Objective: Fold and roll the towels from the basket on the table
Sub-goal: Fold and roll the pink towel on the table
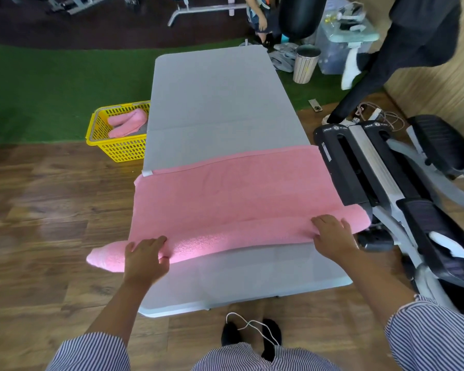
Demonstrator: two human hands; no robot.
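The yellow basket point(110, 135) is partly hidden behind the left edge of the table point(214, 103). The pink towel point(225, 199) hides both hands' fingertips. The person in black point(413, 36) is blurry and cut off at the top.

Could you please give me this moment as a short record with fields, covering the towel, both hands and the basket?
towel: pink towel spread across the grey table, its near edge rolled up
left hand: left hand on the roll's left part, fingers curled over it
right hand: right hand on the roll's right part, fingers over it
basket: yellow basket on the floor left of the table, holding rolled pink towels
stage: rolling begun, most of the towel still flat
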